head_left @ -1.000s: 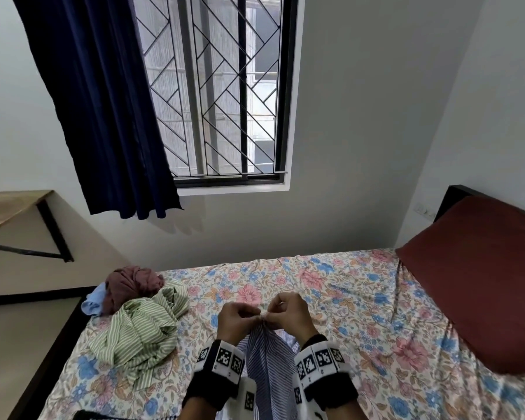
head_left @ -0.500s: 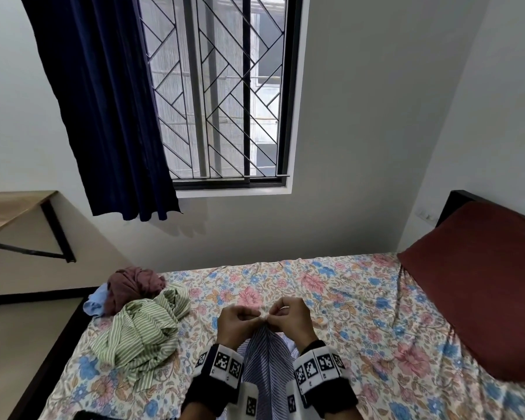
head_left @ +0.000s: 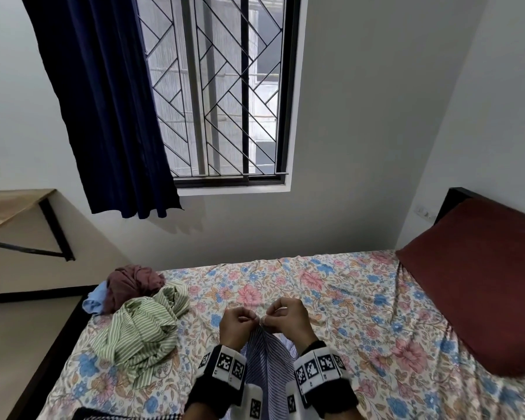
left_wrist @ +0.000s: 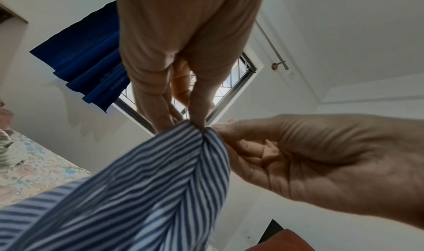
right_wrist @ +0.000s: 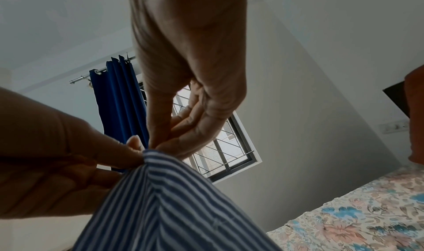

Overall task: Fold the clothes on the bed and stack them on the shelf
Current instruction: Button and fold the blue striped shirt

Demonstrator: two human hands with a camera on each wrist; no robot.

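Navy curtain [head_left: 109,110] beside barred window [head_left: 225,92], maroon pillow [head_left: 479,274], wall switch [head_left: 423,212]

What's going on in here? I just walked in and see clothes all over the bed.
A person is holding up a blue-and-white striped shirt, pinching its top edge with the left hand and the right hand close together above the floral-sheeted bed. A crumpled green striped shirt, a maroon garment and a light blue garment lie unfolded nearby. The wooden wall shelf shows no clothes.
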